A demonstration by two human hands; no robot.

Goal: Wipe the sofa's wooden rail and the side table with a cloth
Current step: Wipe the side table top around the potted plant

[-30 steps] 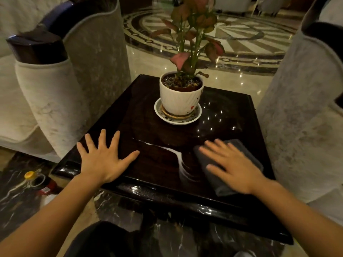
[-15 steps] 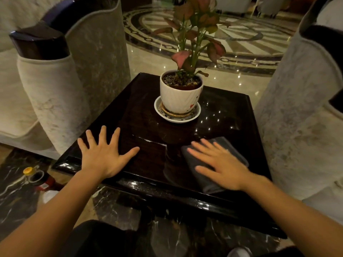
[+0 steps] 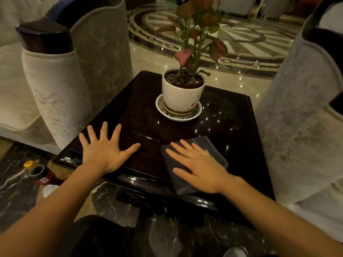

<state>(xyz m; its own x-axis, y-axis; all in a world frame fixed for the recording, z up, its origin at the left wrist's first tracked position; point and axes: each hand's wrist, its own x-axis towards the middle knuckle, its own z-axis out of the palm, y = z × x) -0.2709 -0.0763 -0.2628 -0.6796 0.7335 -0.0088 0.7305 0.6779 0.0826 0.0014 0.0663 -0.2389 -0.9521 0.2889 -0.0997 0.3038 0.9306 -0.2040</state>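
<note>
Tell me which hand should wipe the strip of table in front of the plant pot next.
Right. The right hand already lies flat on the grey cloth, just short of the plant pot. The left hand rests bare on the side table.

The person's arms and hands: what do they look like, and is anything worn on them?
Both forearms are bare, with no sleeve in view. The left hand and the right hand wear no gloves. I see no ring, watch or bracelet on either. The right hand looks slightly blurred.
</note>
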